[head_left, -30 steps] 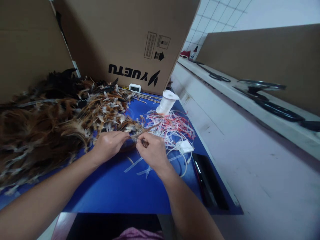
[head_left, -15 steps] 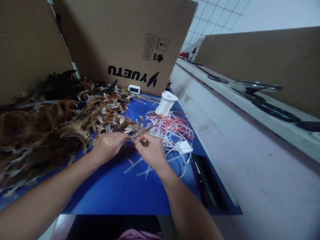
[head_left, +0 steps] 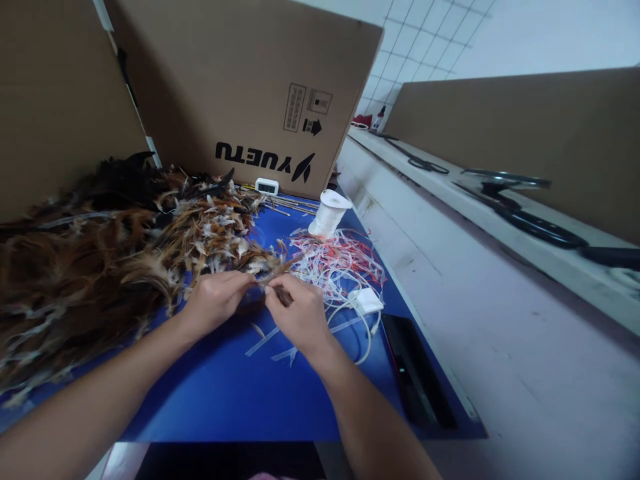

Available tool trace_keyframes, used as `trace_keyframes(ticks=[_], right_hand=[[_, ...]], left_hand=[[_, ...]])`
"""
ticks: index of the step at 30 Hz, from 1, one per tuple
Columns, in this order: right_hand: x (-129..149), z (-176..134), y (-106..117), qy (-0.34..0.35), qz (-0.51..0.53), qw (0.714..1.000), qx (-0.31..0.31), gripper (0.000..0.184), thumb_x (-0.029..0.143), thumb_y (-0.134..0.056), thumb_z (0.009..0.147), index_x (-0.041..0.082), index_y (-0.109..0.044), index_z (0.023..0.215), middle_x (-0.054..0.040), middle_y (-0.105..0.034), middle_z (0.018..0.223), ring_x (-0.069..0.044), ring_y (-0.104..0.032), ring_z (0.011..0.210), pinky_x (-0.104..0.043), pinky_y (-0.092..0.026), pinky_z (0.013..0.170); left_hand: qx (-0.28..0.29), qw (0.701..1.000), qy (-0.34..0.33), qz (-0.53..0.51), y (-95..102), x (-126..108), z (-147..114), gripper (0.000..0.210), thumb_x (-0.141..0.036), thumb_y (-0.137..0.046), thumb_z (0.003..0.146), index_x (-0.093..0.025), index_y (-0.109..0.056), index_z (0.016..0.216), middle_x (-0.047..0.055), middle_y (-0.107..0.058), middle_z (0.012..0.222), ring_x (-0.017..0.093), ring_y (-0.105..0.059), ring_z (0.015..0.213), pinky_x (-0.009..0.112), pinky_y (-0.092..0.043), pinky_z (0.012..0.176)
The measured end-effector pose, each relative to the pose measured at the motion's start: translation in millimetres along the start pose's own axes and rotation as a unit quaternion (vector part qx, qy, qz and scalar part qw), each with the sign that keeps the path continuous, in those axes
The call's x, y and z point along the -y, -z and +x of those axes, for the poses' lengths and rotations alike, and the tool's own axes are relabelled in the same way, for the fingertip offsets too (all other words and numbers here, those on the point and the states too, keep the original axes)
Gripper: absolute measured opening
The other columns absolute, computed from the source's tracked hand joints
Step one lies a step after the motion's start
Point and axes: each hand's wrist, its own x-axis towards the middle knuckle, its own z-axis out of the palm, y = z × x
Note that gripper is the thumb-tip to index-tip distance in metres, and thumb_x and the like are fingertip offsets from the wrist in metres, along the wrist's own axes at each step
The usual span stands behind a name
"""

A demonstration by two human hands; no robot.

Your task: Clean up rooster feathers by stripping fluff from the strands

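Over the blue tabletop [head_left: 235, 393], my two hands meet fingertip to fingertip. My left hand [head_left: 216, 300] is closed in a pinch on a brown feather [head_left: 277, 270], close to the edge of the feather heap. My right hand [head_left: 299, 308] pinches the same feather from the other side, its fingers curled in. Whether more than one feather is between them I cannot tell. A big heap of brown, black and cream feathers [head_left: 100, 267] covers the left of the table. Clear tape strips [head_left: 263, 341] and a small loose feather lie just below my hands.
A white spool [head_left: 330, 212] stands behind a tangle of red and white strips [head_left: 345, 257]. A white adapter with a cable [head_left: 367, 301] and a black device [head_left: 417, 370] lie at the right. Cardboard panels [head_left: 225, 73] rise behind; a ledge [head_left: 470, 177] holds scissors.
The view has tilted slightly. My right hand has shifted a little left towards my left hand, and the feather's visible tip reaches less far right.
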Motion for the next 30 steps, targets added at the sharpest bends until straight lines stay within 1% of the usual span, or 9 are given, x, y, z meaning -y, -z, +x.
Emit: trace_keyframes(ticks=[3, 5, 7, 9, 12, 17, 22, 26, 30], right_hand=[[2, 0, 2, 0.069, 0.002, 0.998, -0.014, 0.013, 0.018, -0.051, 0.085, 0.018, -0.062, 0.08, -0.0028, -0.066, 0.072, -0.014, -0.06, 0.067, -0.025, -0.046, 0.066], [4, -1, 3, 0.113, -0.006, 0.993, -0.015, 0.015, 0.018, -0.049, 0.087, 0.018, -0.062, 0.081, -0.0039, -0.066, 0.073, -0.014, -0.061, 0.07, -0.027, -0.046, 0.069], [5, -1, 4, 0.15, -0.021, 0.988, -0.007, 0.015, 0.018, -0.048, 0.088, 0.018, -0.062, 0.082, -0.0041, -0.065, 0.072, -0.015, -0.06, 0.07, -0.027, -0.046, 0.07], [7, -3, 5, 0.184, -0.035, 0.982, 0.007, 0.016, 0.018, -0.048, 0.089, 0.018, -0.063, 0.084, -0.004, -0.064, 0.072, -0.015, -0.059, 0.069, -0.028, -0.046, 0.069], [11, -5, 7, 0.239, -0.052, 0.969, 0.025, 0.016, 0.018, -0.047, 0.089, 0.017, -0.063, 0.086, -0.0039, -0.064, 0.07, -0.015, -0.057, 0.067, -0.029, -0.045, 0.067], [23, -9, 8, 0.334, -0.08, 0.938, 0.045, 0.015, 0.019, -0.049, 0.088, 0.018, -0.064, 0.083, -0.0004, -0.058, 0.06, -0.014, -0.053, 0.06, -0.029, -0.039, 0.057], [32, -14, 1, 0.415, -0.079, 0.905, 0.046, 0.014, 0.021, -0.052, 0.087, 0.017, -0.062, 0.078, 0.0017, -0.054, 0.057, -0.012, -0.048, 0.056, -0.029, -0.033, 0.053], [31, -18, -7, 0.427, -0.073, 0.9, 0.05, 0.017, 0.022, -0.053, 0.087, 0.016, -0.059, 0.072, 0.0025, -0.051, 0.057, -0.011, -0.047, 0.055, -0.029, -0.032, 0.054], [23, -18, -11, 0.394, -0.073, 0.914, 0.063, 0.02, 0.022, -0.051, 0.088, 0.017, -0.057, 0.069, 0.002, -0.052, 0.059, -0.011, -0.048, 0.056, -0.028, -0.035, 0.057]], left_hand=[[-0.019, 0.999, 0.04, -0.029, 1.8, -1, 4, 0.02, -0.025, -0.05, 0.088, -0.019, -0.069, 0.085, 0.004, -0.074, 0.077, 0.015, -0.068, 0.066, 0.023, -0.051, 0.065], [-0.026, 0.996, 0.069, -0.05, 2.7, -1, 6, 0.018, -0.025, -0.053, 0.087, -0.019, -0.069, 0.083, 0.003, -0.074, 0.077, 0.015, -0.068, 0.067, 0.022, -0.051, 0.066], [-0.027, 0.992, 0.098, -0.08, 3.4, -1, 7, 0.016, -0.025, -0.055, 0.085, -0.019, -0.069, 0.081, 0.002, -0.074, 0.074, 0.014, -0.068, 0.065, 0.021, -0.051, 0.064], [-0.025, 0.984, 0.127, -0.121, 3.9, 1, 8, 0.014, -0.025, -0.057, 0.083, -0.019, -0.069, 0.08, 0.001, -0.072, 0.068, 0.013, -0.065, 0.058, 0.021, -0.05, 0.06], [-0.013, 0.964, 0.179, -0.195, 4.7, 3, 10, 0.014, -0.029, -0.059, 0.082, -0.019, -0.068, 0.079, -0.002, -0.067, 0.058, 0.011, -0.059, 0.049, 0.02, -0.047, 0.052], [-0.007, 0.9, 0.267, -0.345, 5.8, 6, 10, 0.017, -0.031, -0.059, 0.082, -0.017, -0.066, 0.075, -0.002, -0.061, 0.054, 0.011, -0.056, 0.05, 0.022, -0.046, 0.052], [-0.015, 0.832, 0.307, -0.462, 1.9, 8, 8, 0.012, -0.026, -0.066, 0.077, -0.016, -0.068, 0.071, -0.001, -0.063, 0.059, 0.011, -0.055, 0.054, 0.022, -0.045, 0.057], [-0.02, 0.794, 0.342, -0.502, 2.6, 8, 10, 0.015, -0.027, -0.071, 0.071, -0.014, -0.069, 0.064, 0.001, -0.06, 0.052, 0.011, -0.053, 0.051, 0.021, -0.042, 0.052], [-0.045, 0.728, 0.366, -0.578, 8.0, 7, 12, 0.02, -0.031, -0.075, 0.068, -0.013, -0.069, 0.062, 0.001, -0.06, 0.055, 0.009, -0.052, 0.049, 0.02, -0.041, 0.05]])
